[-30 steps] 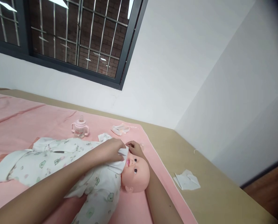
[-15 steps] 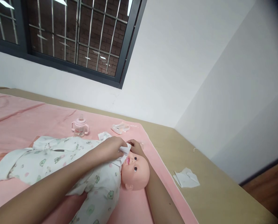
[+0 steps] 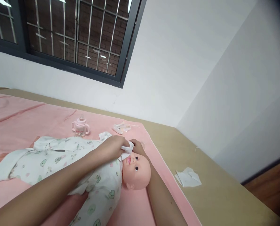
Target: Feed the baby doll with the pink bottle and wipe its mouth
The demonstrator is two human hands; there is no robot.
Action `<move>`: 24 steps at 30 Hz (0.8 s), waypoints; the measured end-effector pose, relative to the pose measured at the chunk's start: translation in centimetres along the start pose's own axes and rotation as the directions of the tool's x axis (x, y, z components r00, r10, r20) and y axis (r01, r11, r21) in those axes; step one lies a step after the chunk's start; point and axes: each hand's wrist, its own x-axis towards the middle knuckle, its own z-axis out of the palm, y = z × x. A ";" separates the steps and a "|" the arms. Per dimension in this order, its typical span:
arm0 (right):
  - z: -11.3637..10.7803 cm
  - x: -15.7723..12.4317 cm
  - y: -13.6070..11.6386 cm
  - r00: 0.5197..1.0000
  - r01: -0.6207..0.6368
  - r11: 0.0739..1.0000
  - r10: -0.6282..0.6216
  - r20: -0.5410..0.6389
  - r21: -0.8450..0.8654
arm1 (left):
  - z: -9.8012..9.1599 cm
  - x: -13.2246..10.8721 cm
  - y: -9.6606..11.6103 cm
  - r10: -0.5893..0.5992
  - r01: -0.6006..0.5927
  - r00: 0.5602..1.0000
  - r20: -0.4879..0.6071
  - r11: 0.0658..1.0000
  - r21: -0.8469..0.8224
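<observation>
A bald baby doll (image 3: 140, 172) lies on its back, its head toward the right, dressed in a white sleepsuit (image 3: 66, 160) with green and pink animal prints. My left hand (image 3: 115, 147) reaches across the doll's chest and pinches a plain white tissue (image 3: 128, 150) against its chin and cheek. Beyond the doll's head, my right hand (image 3: 138, 147) is bent inward with curled fingers, close to the tissue. Whatever lies between those fingers is hidden. My right forearm runs along the crown of the doll's head.
A pink baby bottle (image 3: 81, 127) with two handles stands behind the doll. Near it lies a clear plastic wrapper (image 3: 121, 127). A folded white tissue (image 3: 188, 177) rests on the wooden surface (image 3: 215, 194), right of the pink sheet (image 3: 19, 116). A barred window (image 3: 83, 34) is above.
The tissue in my left hand has shifted slightly up and right beside the doll's mouth. My right hand has moved a little upward; the doll stays in place.
</observation>
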 end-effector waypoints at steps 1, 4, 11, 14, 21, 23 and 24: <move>0.0 0.0 0.0 1.000 -0.002 1.000 0.002 0.000 -0.002 | 0.0 0.0 0.0 0.016 -0.016 1.000 -0.002 1.000 -0.001; 0.0 0.0 0.0 1.000 -0.009 1.000 0.009 -0.002 -0.012 | -0.1 0.0 -0.2 0.068 -0.068 0.997 -0.021 0.998 -0.010; 0.1 0.1 0.2 1.000 0.002 1.000 -0.002 -0.009 -0.022 | -1.2 -0.7 0.2 0.110 -0.101 0.993 0.047 0.982 -0.160; 0.1 0.3 0.6 1.000 0.018 1.000 -0.018 0.008 -0.015 | -1.7 -1.3 1.0 0.056 -0.028 0.989 0.139 0.981 -0.194; 0.3 0.4 1.2 1.000 0.015 1.000 -0.015 0.024 0.001 | -1.5 -1.9 1.6 0.045 -0.020 0.981 0.189 0.991 -0.130; 0.3 0.4 1.2 0.999 0.016 1.000 -0.017 0.028 0.008 | -1.2 -1.8 1.4 0.051 -0.033 0.984 0.173 0.994 -0.105; 0.3 0.5 1.2 0.999 0.019 1.000 -0.019 0.030 0.009 | -1.1 -1.8 1.3 0.052 -0.036 0.985 0.165 0.995 -0.094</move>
